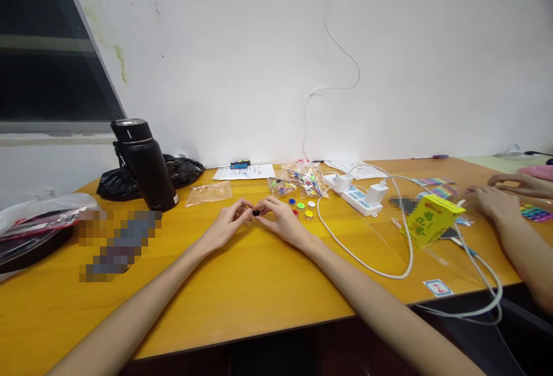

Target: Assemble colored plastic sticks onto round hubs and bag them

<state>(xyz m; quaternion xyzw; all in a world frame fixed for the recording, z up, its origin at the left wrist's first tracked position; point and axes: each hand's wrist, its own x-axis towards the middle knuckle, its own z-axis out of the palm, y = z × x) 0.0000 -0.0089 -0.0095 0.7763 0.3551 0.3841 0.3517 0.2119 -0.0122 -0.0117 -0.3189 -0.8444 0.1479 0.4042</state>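
Observation:
A small black round piece [256,212] is held just above the wooden table [242,307], between the fingertips of both hands. My right hand [283,221] pinches it from the right with thumb and fingers. From the left, my left hand [227,224] meets it with curled, closed fingertips; the exact contact is too small to make out. Beside my right hand lie several small coloured discs, among them a blue disc [292,201], a green disc [301,207], a white disc [311,204] and a yellow disc [309,214]. A red disc [295,213] is partly hidden by that hand.
Clear bags of small parts [309,180] lie behind the discs. A power strip [356,196] with white cables and a yellow-green box [432,220] stand to the right, near another person's hands [496,203]. A black bottle [149,168] stands left; a screwdriver [239,164] lies behind.

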